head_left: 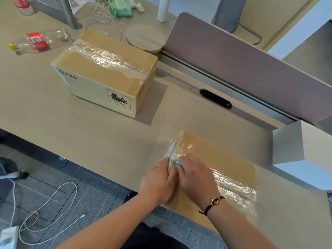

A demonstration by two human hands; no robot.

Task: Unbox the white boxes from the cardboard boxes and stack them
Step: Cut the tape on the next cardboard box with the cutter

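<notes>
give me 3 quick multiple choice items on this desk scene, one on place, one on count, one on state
1. Where is the white box?
A. on the floor
B. at the desk's right edge
C. on the far cardboard box

2. How many taped cardboard boxes are on the desk?
A. one
B. two
C. four

3. The near cardboard box is:
A. still taped shut
B. open and empty
C. flattened

Answers:
1 B, it stands right of the near box.
2 B, the far cardboard box and the near one.
3 A, clear tape spans its top while the left hand and right hand work its end.
</notes>
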